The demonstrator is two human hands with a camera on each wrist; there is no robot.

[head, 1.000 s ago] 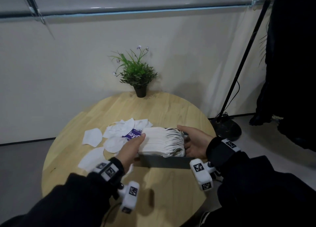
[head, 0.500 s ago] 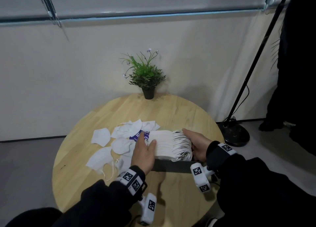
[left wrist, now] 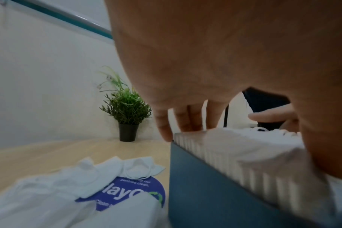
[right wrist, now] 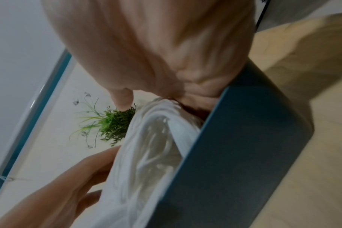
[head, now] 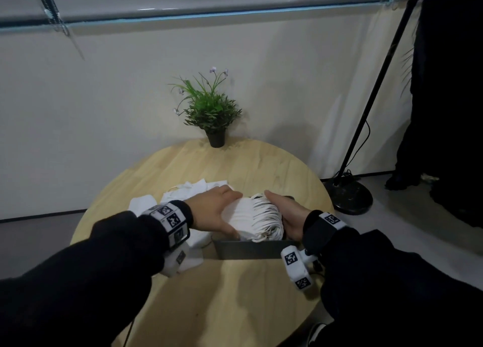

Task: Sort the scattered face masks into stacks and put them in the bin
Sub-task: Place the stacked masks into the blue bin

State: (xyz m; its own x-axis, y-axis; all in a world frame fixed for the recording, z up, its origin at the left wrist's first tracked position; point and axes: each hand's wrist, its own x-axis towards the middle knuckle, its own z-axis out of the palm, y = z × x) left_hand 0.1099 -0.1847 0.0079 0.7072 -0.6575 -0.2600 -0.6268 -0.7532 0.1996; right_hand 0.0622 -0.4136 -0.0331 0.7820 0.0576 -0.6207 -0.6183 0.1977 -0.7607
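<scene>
A thick stack of white face masks (head: 257, 217) sits partly inside a grey-blue bin (head: 248, 251) on the round wooden table (head: 235, 299). My left hand (head: 213, 212) cups the stack's left end, fingers (left wrist: 185, 121) over the far top edge and thumb on the near side. On the other end my right hand (head: 286, 216) lies flat, its palm (right wrist: 185, 86) partly inside the bin wall (right wrist: 244, 154). The ear loops (right wrist: 152, 154) bunch on the right. Several loose masks (head: 188, 190) lie left of the bin, some over a purple printed sheet (left wrist: 127, 194).
A small potted plant (head: 213, 114) stands at the table's far edge by the wall. On the floor to the right is a black lamp stand (head: 349, 199) with a cable. A dark garment (head: 449, 111) hangs at the far right.
My left hand has slid from the top of the stack to its left end. The stack, squeezed between both hands, sits lower in the bin.
</scene>
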